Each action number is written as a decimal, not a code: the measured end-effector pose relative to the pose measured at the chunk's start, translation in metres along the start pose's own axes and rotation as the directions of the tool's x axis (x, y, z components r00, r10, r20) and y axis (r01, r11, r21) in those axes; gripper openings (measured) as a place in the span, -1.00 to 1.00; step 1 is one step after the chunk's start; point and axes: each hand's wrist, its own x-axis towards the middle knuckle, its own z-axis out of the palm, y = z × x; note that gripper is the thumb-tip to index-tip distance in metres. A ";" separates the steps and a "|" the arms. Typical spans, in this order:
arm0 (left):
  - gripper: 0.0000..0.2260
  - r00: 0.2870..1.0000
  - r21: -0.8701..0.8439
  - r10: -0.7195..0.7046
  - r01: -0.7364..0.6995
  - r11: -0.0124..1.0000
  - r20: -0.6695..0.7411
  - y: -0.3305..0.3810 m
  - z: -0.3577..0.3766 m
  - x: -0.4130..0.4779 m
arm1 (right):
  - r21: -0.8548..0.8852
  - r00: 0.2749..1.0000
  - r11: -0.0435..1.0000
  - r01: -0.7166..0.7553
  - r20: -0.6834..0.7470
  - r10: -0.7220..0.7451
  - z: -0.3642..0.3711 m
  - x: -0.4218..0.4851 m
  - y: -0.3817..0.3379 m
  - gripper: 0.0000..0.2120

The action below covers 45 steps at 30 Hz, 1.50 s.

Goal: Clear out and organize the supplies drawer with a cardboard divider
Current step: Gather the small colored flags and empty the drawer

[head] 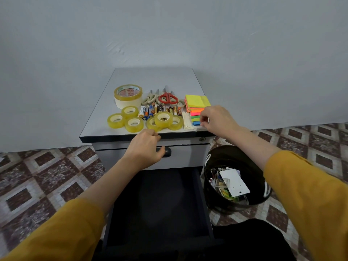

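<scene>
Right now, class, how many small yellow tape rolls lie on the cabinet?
6. Three rolls cluster front left on the cabinet. Three sit front centre: one lies atop two others. None seems hidden.

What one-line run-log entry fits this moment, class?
drawer: open, empty | cabinet top: sorted groups | left hand: at front edge by tape rolls | right hand: on sticky notes | bin: part-filled

six small tape rolls (134, 124), one red scissors (168, 97), one bin (261, 178)
</scene>
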 end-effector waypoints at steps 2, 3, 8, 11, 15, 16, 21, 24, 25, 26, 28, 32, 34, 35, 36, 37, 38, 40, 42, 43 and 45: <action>-0.56 1.000 -0.001 0.000 0.000 1.000 -0.005 0.000 0.001 -0.001 | 0.003 1.000 1.000 -0.006 -0.010 0.006 0.002 0.000 0.000 -0.87; -0.56 1.000 -0.004 -0.004 0.004 1.000 -0.011 0.000 0.001 -0.001 | 0.003 1.000 1.000 -0.007 -0.017 0.007 0.003 0.000 -0.001 -0.86; -0.57 1.000 -0.012 -0.005 0.005 1.000 -0.021 -0.002 0.002 -0.002 | 0.029 0.998 0.999 -0.031 -0.054 0.033 0.003 -0.006 -0.006 -0.86; -0.62 0.999 -0.089 -0.021 0.019 0.996 -0.028 -0.004 -0.002 -0.005 | 0.114 0.992 0.991 -0.067 -0.095 0.078 0.004 -0.017 -0.014 -0.89; -0.78 0.979 -0.498 -0.205 0.188 0.846 0.021 -0.008 -0.012 -0.020 | 0.337 0.978 0.932 -0.134 -0.108 0.179 0.010 -0.042 -0.036 -0.91; -0.78 0.970 -0.546 -0.241 0.225 0.807 0.044 -0.008 -0.010 -0.027 | 0.393 0.975 0.908 -0.146 -0.096 0.198 0.012 -0.049 -0.042 -0.90; -0.85 0.931 -0.672 -0.336 0.342 0.657 0.145 -0.004 0.023 -0.081 | 0.613 0.949 0.739 -0.279 0.056 0.312 0.028 -0.090 -0.071 -0.85; -0.82 0.898 -0.738 -0.353 0.422 0.527 0.262 0.003 0.050 -0.123 | 0.692 0.910 0.602 -0.398 0.214 0.356 0.048 -0.123 -0.087 -0.85; -0.83 0.877 -0.741 -0.372 0.464 0.486 0.305 0.005 0.061 -0.137 | 0.699 0.894 0.569 -0.434 0.259 0.365 0.057 -0.136 -0.092 -0.85; -0.86 0.848 -0.738 -0.398 0.511 0.440 0.349 0.007 0.072 -0.150 | 0.696 0.878 0.543 -0.469 0.301 0.372 0.067 -0.149 -0.096 -0.83; -0.92 0.781 -0.730 -0.452 0.596 0.335 0.430 0.012 0.094 -0.175 | 0.675 0.835 0.495 -0.546 0.391 0.388 0.090 -0.174 -0.103 -0.77; -0.76 0.618 -0.646 -0.517 0.748 0.153 0.592 0.024 0.129 -0.208 | 0.542 0.711 0.462 -0.702 0.574 0.407 0.126 -0.215 -0.114 -0.72; -0.72 0.528 -0.576 -0.518 0.813 0.081 0.672 0.026 0.141 -0.217 | 0.464 0.655 0.480 -0.744 0.649 0.388 0.140 -0.230 -0.119 -0.68; -0.70 0.487 -0.532 -0.509 0.844 0.067 0.710 0.026 0.146 -0.221 | 0.434 0.632 0.487 -0.758 0.676 0.380 0.145 -0.235 -0.121 -0.66; -0.70 0.452 -0.493 -0.499 0.868 0.057 0.739 0.026 0.150 -0.223 | 0.411 0.610 0.490 -0.769 0.701 0.370 0.151 -0.240 -0.123 -0.64; -0.70 0.421 -0.457 -0.495 0.888 0.054 0.760 0.026 0.153 -0.226 | 0.389 0.586 0.488 -0.781 0.726 0.359 0.156 -0.245 -0.126 -0.63; -0.70 0.400 -0.432 -0.498 0.900 0.057 0.769 0.025 0.155 -0.227 | 0.372 0.563 0.479 -0.795 0.747 0.354 0.160 -0.248 -0.129 -0.62; -0.67 0.377 -0.377 -0.515 0.920 0.109 0.770 0.024 0.158 -0.229 | 0.353 0.528 0.452 -0.819 0.771 0.355 0.169 -0.252 -0.134 -0.60; -0.66 0.372 -0.311 -0.535 0.928 0.204 0.758 0.022 0.160 -0.228 | 0.340 0.516 0.448 -0.827 0.777 0.361 0.176 -0.254 -0.137 -0.59; -0.66 0.373 -0.299 -0.543 0.928 0.224 0.752 0.020 0.162 -0.227 | 0.333 0.513 0.456 -0.825 0.779 0.360 0.179 -0.254 -0.138 -0.59; -0.66 0.397 -0.329 -0.556 0.917 0.224 0.730 0.016 0.170 -0.223 | 0.308 0.517 0.498 -0.810 0.775 0.362 0.188 -0.254 -0.139 -0.59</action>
